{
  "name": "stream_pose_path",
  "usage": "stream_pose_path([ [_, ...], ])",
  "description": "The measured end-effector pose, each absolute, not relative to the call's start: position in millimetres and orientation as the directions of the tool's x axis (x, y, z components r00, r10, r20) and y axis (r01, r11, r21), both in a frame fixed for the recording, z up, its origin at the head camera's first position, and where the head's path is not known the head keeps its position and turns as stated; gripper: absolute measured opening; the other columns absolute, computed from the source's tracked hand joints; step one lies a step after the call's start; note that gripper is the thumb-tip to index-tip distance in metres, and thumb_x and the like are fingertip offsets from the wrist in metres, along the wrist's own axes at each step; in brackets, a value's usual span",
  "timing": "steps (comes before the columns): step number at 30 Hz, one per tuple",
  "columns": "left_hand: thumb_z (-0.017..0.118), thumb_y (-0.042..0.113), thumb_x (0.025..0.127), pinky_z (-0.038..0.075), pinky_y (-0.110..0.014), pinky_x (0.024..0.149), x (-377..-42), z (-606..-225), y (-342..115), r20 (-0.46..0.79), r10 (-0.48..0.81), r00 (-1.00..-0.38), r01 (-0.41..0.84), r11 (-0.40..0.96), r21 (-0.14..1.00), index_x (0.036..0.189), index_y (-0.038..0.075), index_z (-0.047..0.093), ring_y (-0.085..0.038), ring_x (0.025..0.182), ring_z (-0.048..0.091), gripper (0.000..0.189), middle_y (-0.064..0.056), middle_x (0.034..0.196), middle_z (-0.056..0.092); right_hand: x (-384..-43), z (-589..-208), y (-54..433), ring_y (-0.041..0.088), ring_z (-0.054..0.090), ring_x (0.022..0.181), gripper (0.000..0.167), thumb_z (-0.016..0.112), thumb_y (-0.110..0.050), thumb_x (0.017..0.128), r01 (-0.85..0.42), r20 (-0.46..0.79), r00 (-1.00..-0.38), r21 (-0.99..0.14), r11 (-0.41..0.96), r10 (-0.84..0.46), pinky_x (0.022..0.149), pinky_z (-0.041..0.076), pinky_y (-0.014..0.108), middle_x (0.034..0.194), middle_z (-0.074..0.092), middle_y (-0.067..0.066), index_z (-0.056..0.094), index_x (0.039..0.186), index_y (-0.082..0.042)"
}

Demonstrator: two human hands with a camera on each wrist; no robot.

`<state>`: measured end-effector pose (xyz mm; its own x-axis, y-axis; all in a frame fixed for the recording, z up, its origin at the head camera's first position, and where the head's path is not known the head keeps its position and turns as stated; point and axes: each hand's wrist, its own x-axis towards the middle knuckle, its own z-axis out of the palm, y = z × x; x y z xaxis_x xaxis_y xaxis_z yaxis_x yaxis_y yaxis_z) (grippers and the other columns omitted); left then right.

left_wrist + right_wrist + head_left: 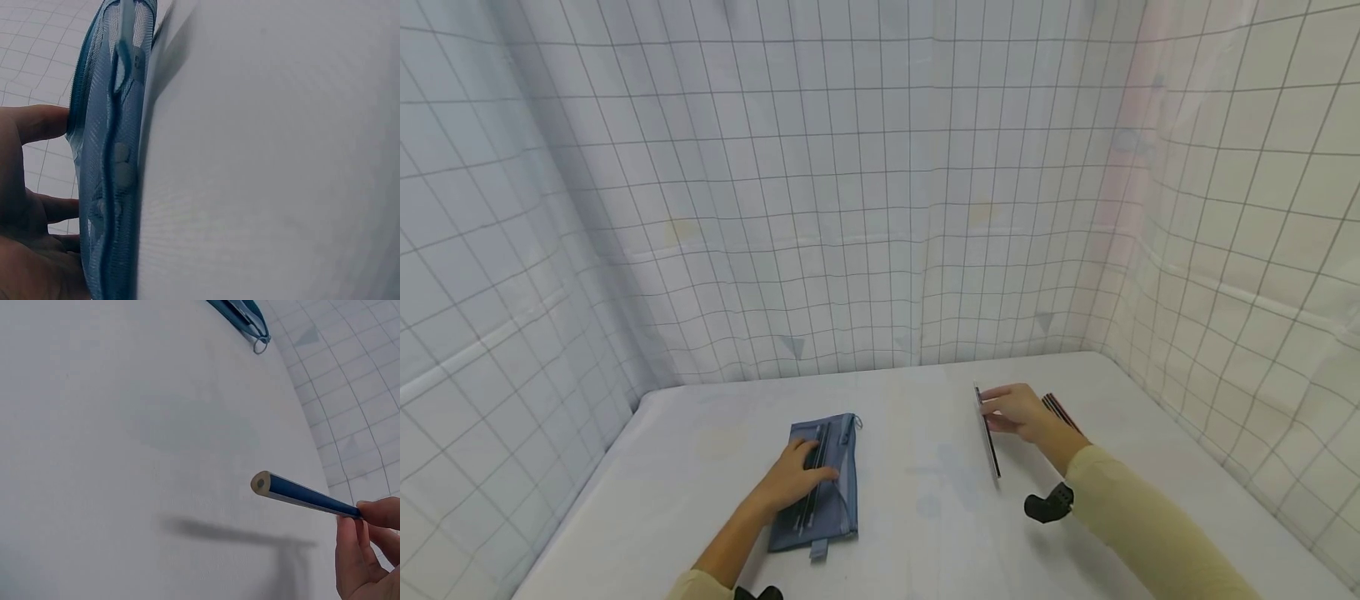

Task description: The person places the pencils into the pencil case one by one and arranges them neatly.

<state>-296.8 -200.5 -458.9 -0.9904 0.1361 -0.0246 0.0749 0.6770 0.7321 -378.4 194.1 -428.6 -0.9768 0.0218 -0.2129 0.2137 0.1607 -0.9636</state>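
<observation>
A blue zippered pencil case (846,508) lies on the table, left of the middle, with several thin dark pencils showing through its front. My left hand (796,479) rests on it, thumb and fingers spread over the surface. From the side, the left wrist view shows the fingers touching the case (112,175). To the right, my right hand (1017,410) pinches a pencil (989,437) and keeps it raised above the tabletop. In the right wrist view the pencil (306,495) is blue, with its unsharpened end facing the camera and its shadow below.
Several dark and reddish pencils (1060,410) lie on the white table (917,467), partly hidden behind the right wrist. Grid-patterned white curtains (865,208) hang at the back and both sides. A ring (261,344) hangs from one end of the case.
</observation>
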Motion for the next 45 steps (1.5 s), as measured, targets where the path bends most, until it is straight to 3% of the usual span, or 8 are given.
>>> stream_pose_path([
  [9,0.072,0.039,0.091,0.024,-0.073,0.111,-297,-460,-200,-0.046,0.121,-0.992,0.051,0.686,0.726,0.151,-0.01,0.042,-0.061,0.144,0.023,0.083,-0.038,0.159,0.024,-377,-432,165,0.021,0.067,0.087,0.035,0.07,0.005,0.094,0.231,-0.233,-0.972,-0.962,0.144,0.003,0.071,0.06,0.029,0.113,0.066,0.018,0.065,0.128,0.01],
  [22,0.072,0.039,0.091,0.024,-0.073,0.111,-297,-461,-204,-0.038,0.129,-0.991,0.058,0.671,0.739,0.151,-0.01,0.041,-0.06,0.144,0.023,0.083,-0.038,0.159,0.024,-378,-444,109,0.016,0.065,0.077,0.033,0.073,0.006,0.091,0.245,-0.256,-0.963,-0.963,0.115,-0.086,0.063,0.058,0.025,0.105,0.067,0.015,0.071,0.124,0.007],
  [34,0.072,0.04,0.091,0.024,-0.073,0.111,-300,-460,-201,-0.042,0.122,-0.992,0.054,0.684,0.727,0.151,-0.009,0.041,-0.06,0.145,0.022,0.083,-0.037,0.159,0.024,-365,-454,58,0.014,0.064,0.074,0.033,0.075,0.005,0.089,0.204,-0.236,-0.95,-0.965,0.166,-0.203,0.061,0.056,0.024,0.094,0.071,0.011,0.072,0.122,0.006],
  [45,0.072,0.042,0.091,0.025,-0.072,0.112,-301,-458,-200,-0.063,0.106,-0.992,0.03,0.699,0.714,0.152,-0.008,0.041,-0.059,0.145,0.024,0.084,-0.036,0.16,0.024,-360,-449,27,0.012,0.061,0.063,0.027,0.077,0.005,0.086,0.135,-0.188,-0.955,-0.965,0.226,-0.231,0.054,0.052,0.021,0.088,0.07,0.01,0.075,0.113,0.005],
])
